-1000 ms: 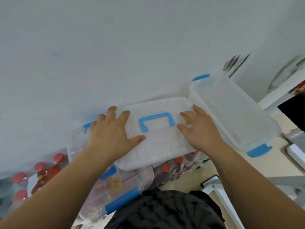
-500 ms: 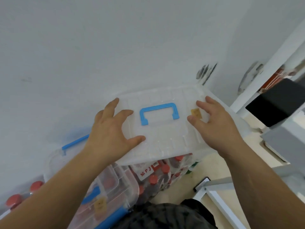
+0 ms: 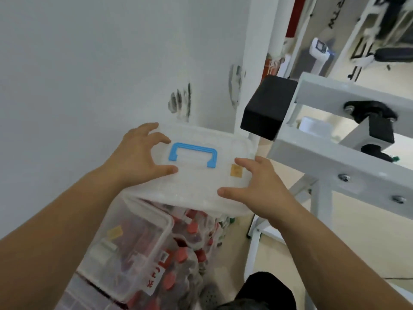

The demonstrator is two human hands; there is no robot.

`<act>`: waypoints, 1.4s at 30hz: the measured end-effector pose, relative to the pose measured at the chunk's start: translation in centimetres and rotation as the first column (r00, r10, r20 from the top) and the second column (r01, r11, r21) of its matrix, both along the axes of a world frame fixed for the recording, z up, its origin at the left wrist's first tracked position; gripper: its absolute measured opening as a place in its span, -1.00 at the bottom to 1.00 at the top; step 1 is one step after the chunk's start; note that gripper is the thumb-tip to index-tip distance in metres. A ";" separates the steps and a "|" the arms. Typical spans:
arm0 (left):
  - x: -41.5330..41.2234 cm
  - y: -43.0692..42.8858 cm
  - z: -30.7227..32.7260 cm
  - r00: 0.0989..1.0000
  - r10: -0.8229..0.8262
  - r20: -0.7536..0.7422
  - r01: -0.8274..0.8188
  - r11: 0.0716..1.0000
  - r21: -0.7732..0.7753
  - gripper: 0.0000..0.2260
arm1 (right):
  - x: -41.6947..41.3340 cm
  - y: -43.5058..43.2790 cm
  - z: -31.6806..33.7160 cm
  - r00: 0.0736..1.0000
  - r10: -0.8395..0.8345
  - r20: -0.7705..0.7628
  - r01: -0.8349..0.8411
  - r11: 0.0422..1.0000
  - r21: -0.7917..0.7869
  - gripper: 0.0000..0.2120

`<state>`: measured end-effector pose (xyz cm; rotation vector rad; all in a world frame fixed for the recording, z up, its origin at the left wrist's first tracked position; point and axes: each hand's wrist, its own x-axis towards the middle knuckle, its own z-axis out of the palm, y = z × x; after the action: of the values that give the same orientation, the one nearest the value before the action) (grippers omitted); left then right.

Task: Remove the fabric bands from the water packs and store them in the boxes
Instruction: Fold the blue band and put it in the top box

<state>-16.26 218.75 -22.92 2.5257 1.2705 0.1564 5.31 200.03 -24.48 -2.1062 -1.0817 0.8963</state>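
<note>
Hazard one: the white steel frame (image 3: 324,153) and its black block (image 3: 266,108) stand just right of the load, so a rightward swing could clip them. The clear storage box (image 3: 143,222) below stands open, so its red-capped water packs (image 3: 185,253) (no fabric band made out) would take any drop. The translucent lid (image 3: 201,182), possibly a whole shallow box since its underside is hidden, is tilted and held only at its ends by the left hand (image 3: 136,159) and right hand (image 3: 261,189); the fingers are spread wide, gripping smooth plastic that could slip.
</note>
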 end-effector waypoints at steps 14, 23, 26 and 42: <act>3.1 7.5 -3.4 0.983 -0.147 -0.109 0.136 0.986 -0.099 -0.20 | -0.4 1.4 -5.0 0.980 -0.188 0.067 0.179 0.976 0.124 -0.36; 5.7 5.8 -4.0 0.937 -0.151 -0.314 0.159 0.987 -0.001 -0.11 | -0.7 0.7 -6.5 0.974 -0.226 0.017 0.216 0.945 0.244 -0.56; 6.2 4.4 -4.6 0.949 -0.146 -0.281 0.148 0.989 -0.013 -0.07 | -0.5 0.6 -6.7 0.974 -0.224 0.023 0.211 0.943 0.257 -0.60; 5.4 -0.5 -4.1 0.935 -0.035 -0.353 0.032 0.999 -0.016 0.14 | 0.7 -0.2 -7.9 0.995 -0.101 -0.025 0.104 0.940 0.324 -0.65</act>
<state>-10.82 218.28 -27.07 2.6461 1.3449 -0.3274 6.04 199.84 -32.36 -1.8631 -1.0271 0.6276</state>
